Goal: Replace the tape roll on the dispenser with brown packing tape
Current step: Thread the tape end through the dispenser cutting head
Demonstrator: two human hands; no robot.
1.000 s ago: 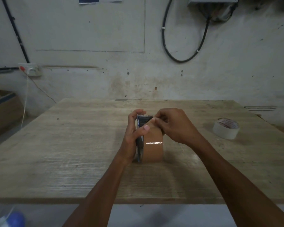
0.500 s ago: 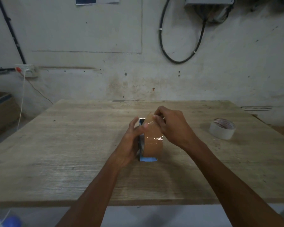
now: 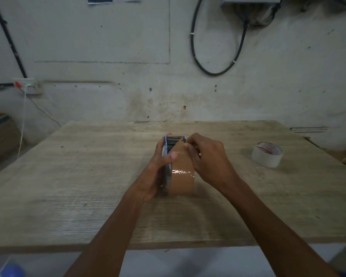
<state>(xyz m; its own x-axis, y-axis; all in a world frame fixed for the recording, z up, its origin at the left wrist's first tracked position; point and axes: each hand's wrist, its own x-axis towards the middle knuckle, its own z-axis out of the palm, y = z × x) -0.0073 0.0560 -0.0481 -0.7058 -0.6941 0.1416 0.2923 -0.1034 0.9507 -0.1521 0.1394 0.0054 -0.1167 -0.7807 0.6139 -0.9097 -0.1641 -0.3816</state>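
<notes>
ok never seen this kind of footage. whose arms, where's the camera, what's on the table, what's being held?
There is no machine here: a person works with two bare hands, filmed by one wide-angle camera worn on the head, looking forward and down. The left hand grips the side of a tape dispenser loaded with a brown packing tape roll, on a wooden table. The right hand pinches the tape's loose end near the dispenser's far end. A white tape roll lies apart on the table to the right.
</notes>
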